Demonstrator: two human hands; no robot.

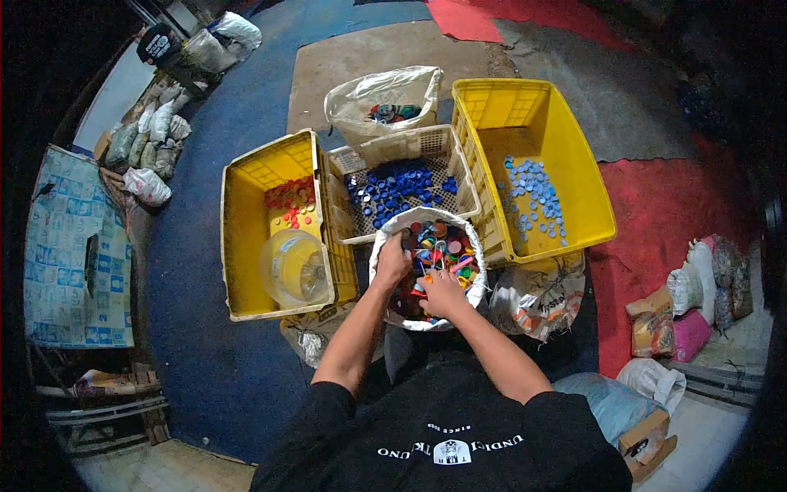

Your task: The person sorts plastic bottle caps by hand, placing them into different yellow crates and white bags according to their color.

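Note:
Both hands are inside a white sack (479, 283) full of mixed coloured caps (455, 246). My left hand (393, 261) is at the sack's left side, its fingertips among the caps and partly hidden. On the right, my right hand (443, 293) lies over the caps, with a small orange piece at its fingers. Beyond the sack, a white crate (340, 221) holds dark blue caps (398, 187). A yellow crate (238, 246) on the left holds red caps (291, 197) and a clear plastic bottle (293, 266). Light blue caps (533, 197) lie in the right yellow crate (582, 197).
Behind the white crate stands an open sack (348, 107) with caps inside. Full bags (147, 184) line the upper left near a person in a cap (160, 47). More bags (693, 287) and a cardboard box (643, 435) are on the right.

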